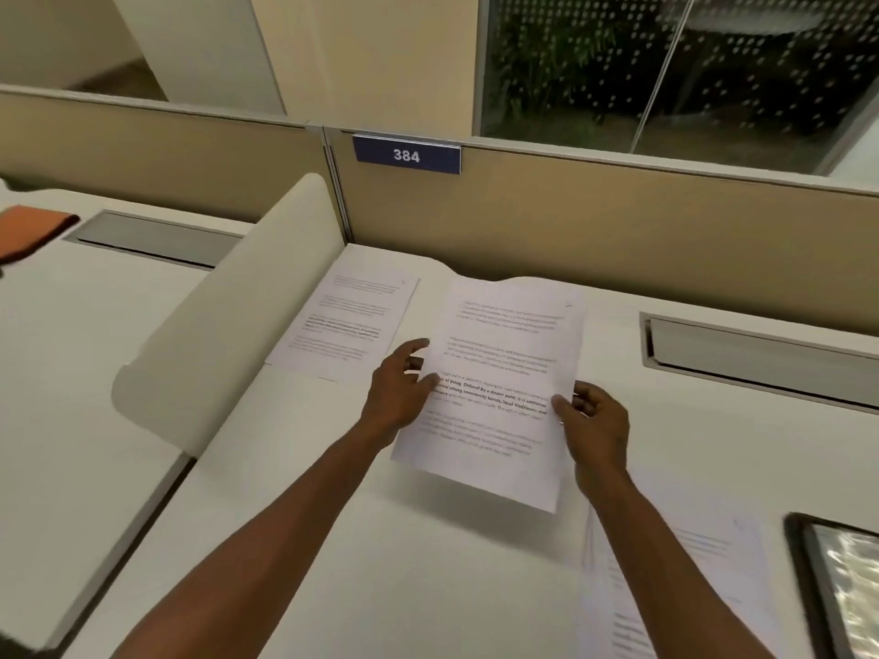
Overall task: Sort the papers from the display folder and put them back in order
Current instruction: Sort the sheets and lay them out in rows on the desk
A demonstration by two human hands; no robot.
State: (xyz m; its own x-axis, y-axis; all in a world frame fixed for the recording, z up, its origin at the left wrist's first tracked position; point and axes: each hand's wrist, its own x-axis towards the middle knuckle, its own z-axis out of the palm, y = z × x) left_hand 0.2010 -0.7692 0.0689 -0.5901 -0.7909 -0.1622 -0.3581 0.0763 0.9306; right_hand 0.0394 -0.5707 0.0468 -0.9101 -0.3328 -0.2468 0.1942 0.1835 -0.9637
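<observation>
Both arms reach forward; the right hand (592, 423) pinches a sheet (499, 387) at its right edge, while the left hand (399, 387) touches its left edge with loose fingers (414, 347).

Quick count: one printed sheet (494, 387) held between my two hands, left hand (399, 392) and right hand (594, 420). One sheet pile (347, 321) flat at far left, another loose stack (675, 587) lower right, sheet number unclear. One display folder (842, 582), one 384 sign (406, 155), two desk slots.
</observation>
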